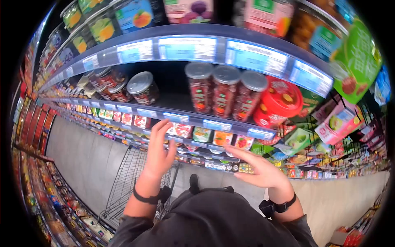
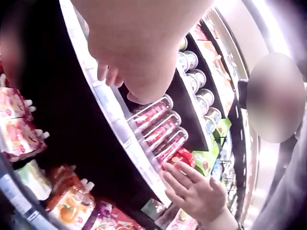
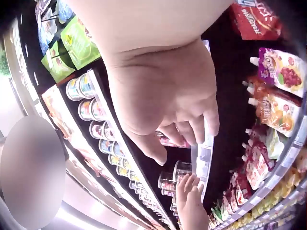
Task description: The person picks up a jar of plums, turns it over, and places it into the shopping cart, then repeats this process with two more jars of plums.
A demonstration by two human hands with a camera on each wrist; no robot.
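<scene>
Supermarket shelves [image 1: 230, 123] of jars line a grey-floored aisle [image 1: 82, 156].

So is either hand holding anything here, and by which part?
Nothing is held: the left hand and right hand are both open, fingers spread, raised before the blue-edged shelf.

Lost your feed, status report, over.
Left hand open, empty, at shelf edge. Right hand open, empty, below clear jars. Nothing blocking the jars.
</scene>
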